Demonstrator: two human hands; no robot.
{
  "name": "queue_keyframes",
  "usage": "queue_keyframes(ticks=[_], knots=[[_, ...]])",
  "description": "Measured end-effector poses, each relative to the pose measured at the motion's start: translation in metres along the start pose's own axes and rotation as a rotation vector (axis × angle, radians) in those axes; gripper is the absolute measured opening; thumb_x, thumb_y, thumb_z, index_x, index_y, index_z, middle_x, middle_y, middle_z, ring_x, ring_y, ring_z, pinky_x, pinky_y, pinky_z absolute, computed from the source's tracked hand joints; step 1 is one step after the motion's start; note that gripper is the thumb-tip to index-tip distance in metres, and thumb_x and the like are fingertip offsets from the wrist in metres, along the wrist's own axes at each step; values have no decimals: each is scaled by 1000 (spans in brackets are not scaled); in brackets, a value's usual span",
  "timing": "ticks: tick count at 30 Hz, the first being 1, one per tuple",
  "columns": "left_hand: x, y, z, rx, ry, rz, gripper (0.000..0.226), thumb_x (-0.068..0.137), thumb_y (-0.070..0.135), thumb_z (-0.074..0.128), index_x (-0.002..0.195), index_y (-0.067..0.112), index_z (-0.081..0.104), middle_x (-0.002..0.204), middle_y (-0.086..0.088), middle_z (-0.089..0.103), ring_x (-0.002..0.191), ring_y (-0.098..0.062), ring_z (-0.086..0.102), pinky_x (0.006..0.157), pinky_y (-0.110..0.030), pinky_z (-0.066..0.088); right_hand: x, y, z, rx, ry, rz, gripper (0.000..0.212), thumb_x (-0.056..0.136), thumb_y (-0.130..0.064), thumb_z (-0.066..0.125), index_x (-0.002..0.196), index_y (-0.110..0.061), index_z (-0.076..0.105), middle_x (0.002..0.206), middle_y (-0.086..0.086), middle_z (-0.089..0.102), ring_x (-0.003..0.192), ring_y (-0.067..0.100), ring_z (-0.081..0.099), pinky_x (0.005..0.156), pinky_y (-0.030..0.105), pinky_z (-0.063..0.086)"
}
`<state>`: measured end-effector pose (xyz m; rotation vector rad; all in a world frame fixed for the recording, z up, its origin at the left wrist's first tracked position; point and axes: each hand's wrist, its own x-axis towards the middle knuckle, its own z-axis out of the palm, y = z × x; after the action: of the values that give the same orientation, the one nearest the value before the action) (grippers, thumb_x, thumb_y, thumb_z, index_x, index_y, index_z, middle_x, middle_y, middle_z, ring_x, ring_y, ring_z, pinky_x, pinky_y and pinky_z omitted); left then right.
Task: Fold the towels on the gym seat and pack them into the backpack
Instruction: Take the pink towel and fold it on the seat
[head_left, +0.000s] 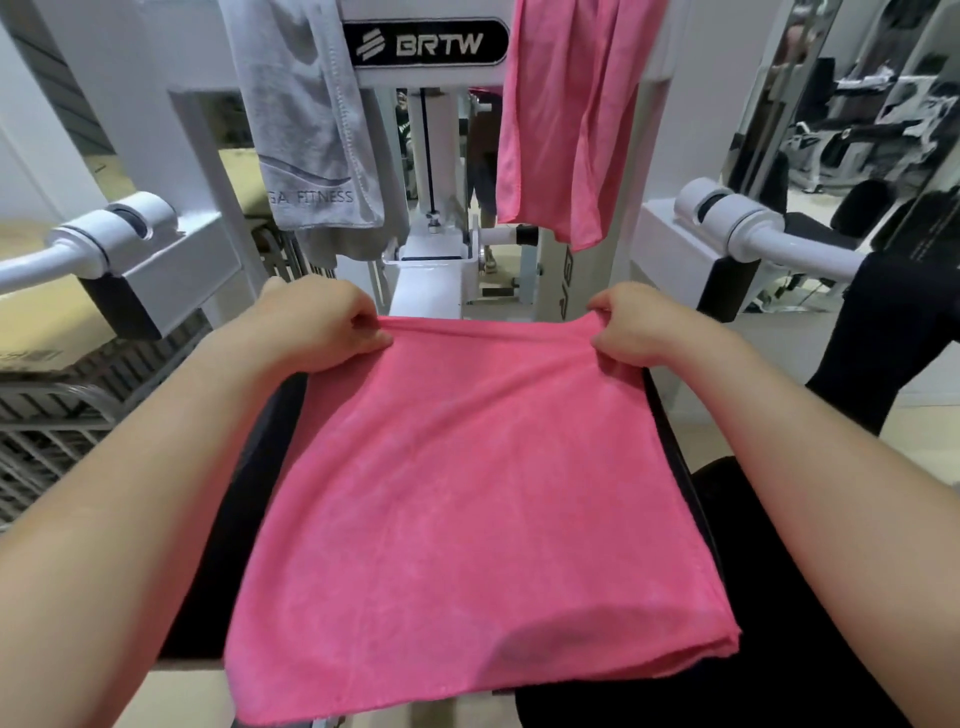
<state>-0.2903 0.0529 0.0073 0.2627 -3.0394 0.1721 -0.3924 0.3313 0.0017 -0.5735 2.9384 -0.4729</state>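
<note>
A pink towel (467, 499) lay spread over the black gym seat (260, 467), covering most of it from the far edge down past the near edge, where its layered hem hung over the front. Its near right corner showed several stacked edges, so it was already doubled. The left hand (317, 322) pinched the towel's far left corner between thumb and curled fingers, and the right hand (634, 327) pinched the far right corner the same way, so the far edge was drawn taut between them, raised slightly off the seat. Beyond the seat's far edge stood the white machine frame (426, 47) marked BRTW. A grey towel (311, 130) printed with FITNESS hung over its crossbar on the left, and a second pink towel (561, 119) hung on the right, apart from each other.
</note>
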Motion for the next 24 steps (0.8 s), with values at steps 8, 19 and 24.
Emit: queue_keyframes(ticks=[8,19,24], knots=[[-2,-12,11,-254,174,82,32,83,47,69,108,28,67,97,-1,70,94,-25,64,79,-35,51,16,10,-9,391,-78,125,10,76,-9,76,86,-9,73,73,6,60,60,18,45,46,23,29],[-52,-62,12,-252,228,-82,48,85,61,56,62,20,64,57,5,59,64,-22,57,65,-32,33,59,-90,6,-241,322,-128,19,80,-6,55,95,-15,65,101,14,65,95,37,62,67,33,40],[-96,-96,8,-314,111,-239,43,82,52,64,55,20,62,53,3,60,58,-13,58,57,-31,46,65,-183,29,-215,507,-430,21,87,-3,46,106,-8,55,102,18,62,96,39,59,58,34,32]])
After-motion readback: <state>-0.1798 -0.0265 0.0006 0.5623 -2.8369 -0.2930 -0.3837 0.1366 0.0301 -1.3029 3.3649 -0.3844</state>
